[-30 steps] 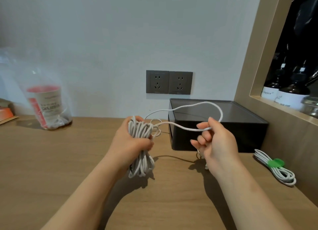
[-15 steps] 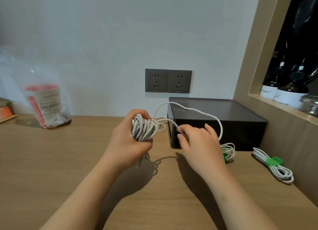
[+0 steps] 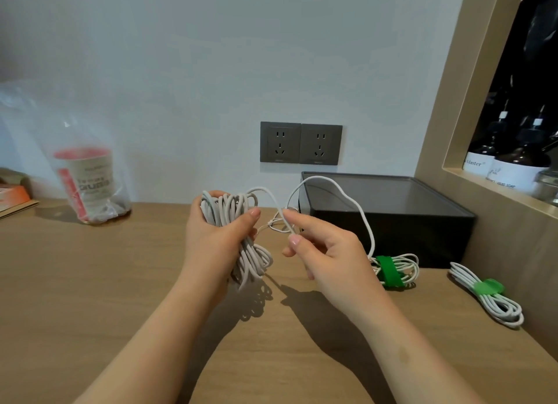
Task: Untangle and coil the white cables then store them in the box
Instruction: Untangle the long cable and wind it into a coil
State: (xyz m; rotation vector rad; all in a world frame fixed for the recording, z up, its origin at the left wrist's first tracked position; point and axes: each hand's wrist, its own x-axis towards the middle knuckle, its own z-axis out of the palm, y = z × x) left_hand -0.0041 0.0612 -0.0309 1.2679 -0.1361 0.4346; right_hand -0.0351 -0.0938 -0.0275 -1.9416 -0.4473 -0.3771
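Observation:
My left hand (image 3: 216,237) grips a thick coil of white cable (image 3: 238,222) above the wooden desk, its loops hanging below my fist. A loose strand (image 3: 347,196) arcs from the coil past the box front and down. My right hand (image 3: 326,249) pinches that strand between thumb and forefinger just right of the coil. The dark box (image 3: 389,219) stands behind my right hand with its lid on. A small coil with a green strap (image 3: 395,269) lies at the box's front, and a second strapped coil (image 3: 489,295) lies at the far right.
A clear bag holding a paper cup (image 3: 87,183) stands at the back left of the wooden desk (image 3: 90,282). Two wall sockets (image 3: 300,143) sit above the box. A wooden shelf niche (image 3: 510,168) with dark bottles borders the desk on the right.
My right hand has drawn back from the box front toward the coil and turned, now pinching the strand nearer my left hand. The coil's loops hang lower below my left fist.

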